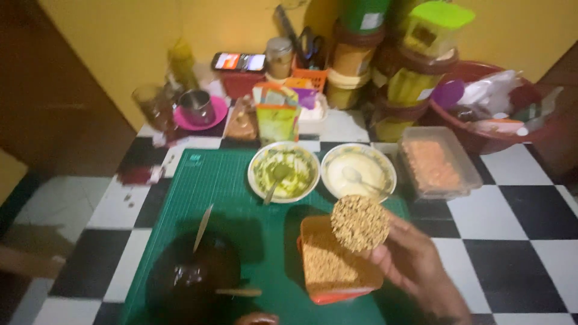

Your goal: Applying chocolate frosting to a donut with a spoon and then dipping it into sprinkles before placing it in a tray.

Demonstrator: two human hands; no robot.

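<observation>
Right hand (415,265): raised over the near right part of the green cutting mat (223,198); fingers closed on the edge of a round seeded patty (360,222), which it holds up, flat face toward the camera, just above the orange tray of crumbs (334,265) lying on the mat.

Left hand: only a blurred trace at the mat's near edge; its grip cannot be told.

On the mat's far edge: a bowl of green mash (283,171) with a spoon in it; to that bowl's right, touching or nearly so, a bowl of white cream (358,171), also with a spoon.

Right of the mat, off it: a clear lidded box of orange-pink food (433,162).

On the mat's near left: a dark round dish (192,280) with a knife (202,227) leaning on its far rim.

Beyond the mat, toward the yellow wall: stacked jars (361,60), a red basin (487,108), a pink saucer with a metal cup (197,108), a phone (239,61).

Under all: a black-and-white chequered floor (518,204).
</observation>
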